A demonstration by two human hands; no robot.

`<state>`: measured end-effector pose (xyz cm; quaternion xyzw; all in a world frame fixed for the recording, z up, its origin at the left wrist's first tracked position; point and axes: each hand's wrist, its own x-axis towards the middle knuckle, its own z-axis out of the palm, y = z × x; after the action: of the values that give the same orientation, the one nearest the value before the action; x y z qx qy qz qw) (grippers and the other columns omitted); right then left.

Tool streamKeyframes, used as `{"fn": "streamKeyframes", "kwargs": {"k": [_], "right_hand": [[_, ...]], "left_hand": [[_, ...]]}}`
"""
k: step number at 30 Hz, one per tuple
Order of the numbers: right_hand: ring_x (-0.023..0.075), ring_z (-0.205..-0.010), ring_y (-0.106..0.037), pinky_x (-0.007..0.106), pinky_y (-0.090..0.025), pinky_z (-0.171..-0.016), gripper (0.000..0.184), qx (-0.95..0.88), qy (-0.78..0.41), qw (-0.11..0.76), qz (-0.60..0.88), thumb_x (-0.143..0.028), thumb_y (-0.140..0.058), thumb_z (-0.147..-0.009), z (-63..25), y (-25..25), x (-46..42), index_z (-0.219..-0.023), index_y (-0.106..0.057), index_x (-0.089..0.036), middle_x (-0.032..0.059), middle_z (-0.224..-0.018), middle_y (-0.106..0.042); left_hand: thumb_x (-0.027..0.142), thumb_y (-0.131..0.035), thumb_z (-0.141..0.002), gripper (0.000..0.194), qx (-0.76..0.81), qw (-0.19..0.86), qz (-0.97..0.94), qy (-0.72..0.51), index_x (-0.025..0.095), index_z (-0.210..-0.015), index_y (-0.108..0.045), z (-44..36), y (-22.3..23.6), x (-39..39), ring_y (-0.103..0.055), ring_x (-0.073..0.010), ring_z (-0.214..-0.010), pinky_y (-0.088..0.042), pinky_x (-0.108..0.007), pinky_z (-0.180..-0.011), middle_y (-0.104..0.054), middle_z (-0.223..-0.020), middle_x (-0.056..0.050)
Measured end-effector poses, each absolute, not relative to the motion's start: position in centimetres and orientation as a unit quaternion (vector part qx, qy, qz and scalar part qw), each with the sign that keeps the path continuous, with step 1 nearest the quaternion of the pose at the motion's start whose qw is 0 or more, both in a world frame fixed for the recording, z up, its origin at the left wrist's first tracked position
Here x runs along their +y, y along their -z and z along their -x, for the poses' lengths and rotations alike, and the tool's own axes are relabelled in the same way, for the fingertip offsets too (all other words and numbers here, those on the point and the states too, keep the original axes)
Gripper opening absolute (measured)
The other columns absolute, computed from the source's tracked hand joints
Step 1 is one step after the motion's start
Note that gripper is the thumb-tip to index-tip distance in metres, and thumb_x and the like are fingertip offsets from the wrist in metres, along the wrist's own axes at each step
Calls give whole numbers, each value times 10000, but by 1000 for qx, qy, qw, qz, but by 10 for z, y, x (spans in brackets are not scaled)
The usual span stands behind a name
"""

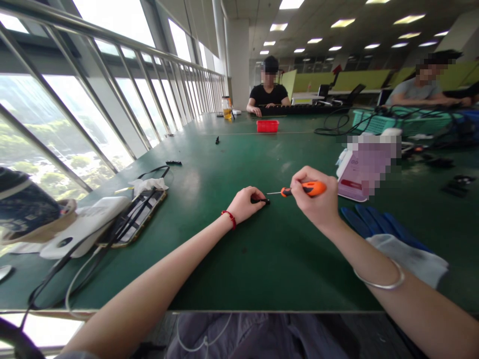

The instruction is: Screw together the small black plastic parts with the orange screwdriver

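My right hand (316,199) is closed round an orange and black screwdriver (305,189), its thin shaft pointing left. The tip reaches a small black part (262,201) that my left hand (245,204) pinches against the green table (232,259). A red cord is on my left wrist and a silver bangle on my right forearm. Both hands are near the table's middle, close together.
Blue and grey gloves (392,239) lie right of my right arm. A phone (136,219), a white device (86,227) and cables sit at the left. A red box (267,126) and small black parts lie farther off. Two people sit at the far end.
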<state>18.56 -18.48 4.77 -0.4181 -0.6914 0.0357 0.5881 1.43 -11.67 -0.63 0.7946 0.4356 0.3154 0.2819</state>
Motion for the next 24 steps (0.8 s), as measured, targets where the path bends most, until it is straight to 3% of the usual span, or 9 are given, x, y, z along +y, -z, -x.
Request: {"fn": "streamKeyframes", "kwargs": {"k": [24], "right_hand": [[103,-486,-430,251,-326,-505,175,-680,-63,571,455,-150,-515,-683,-189,-44,-176,-521,-470,-202,-36,-484,-479]], "left_hand": [[194,-632,-737,84,425,299,-795,-313,133,-794,-645,-13,6,-115,-625,-153,-775,-521,-293,-777,-668,-825,-52]]}}
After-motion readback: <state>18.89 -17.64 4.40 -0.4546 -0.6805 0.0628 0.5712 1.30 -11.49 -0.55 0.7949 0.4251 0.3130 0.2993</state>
